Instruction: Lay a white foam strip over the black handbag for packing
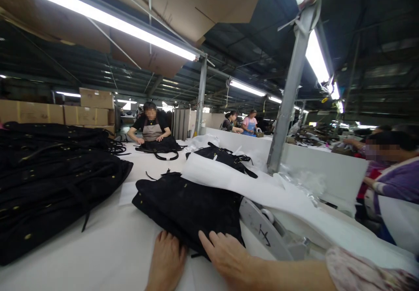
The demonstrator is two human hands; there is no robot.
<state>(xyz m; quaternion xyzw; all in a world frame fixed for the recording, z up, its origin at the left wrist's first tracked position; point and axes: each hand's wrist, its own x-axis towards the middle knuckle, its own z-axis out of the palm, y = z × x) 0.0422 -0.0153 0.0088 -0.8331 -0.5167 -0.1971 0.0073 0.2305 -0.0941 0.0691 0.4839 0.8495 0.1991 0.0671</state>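
A black fabric bag (193,206) lies flat on the white table in front of me. My left hand (167,256) rests at its near edge, fingers slightly bent and fingertips against the fabric. Over the bag's near right part lies my right hand (227,254), its fingers stretched and apart on the cloth. A strip of white sheet (225,179) covers the bag's far right edge and runs off to the right. Close beside the bag on the right is a grey flat device (262,227) with a dark handwritten mark.
Black bags with gold studs are piled (59,186) at left. Another black bag (218,155) lies beyond mine. Across the table a person (152,127) handles a black bag (160,144). A metal post (290,94) rises behind the table; a person in purple (397,179) is at right.
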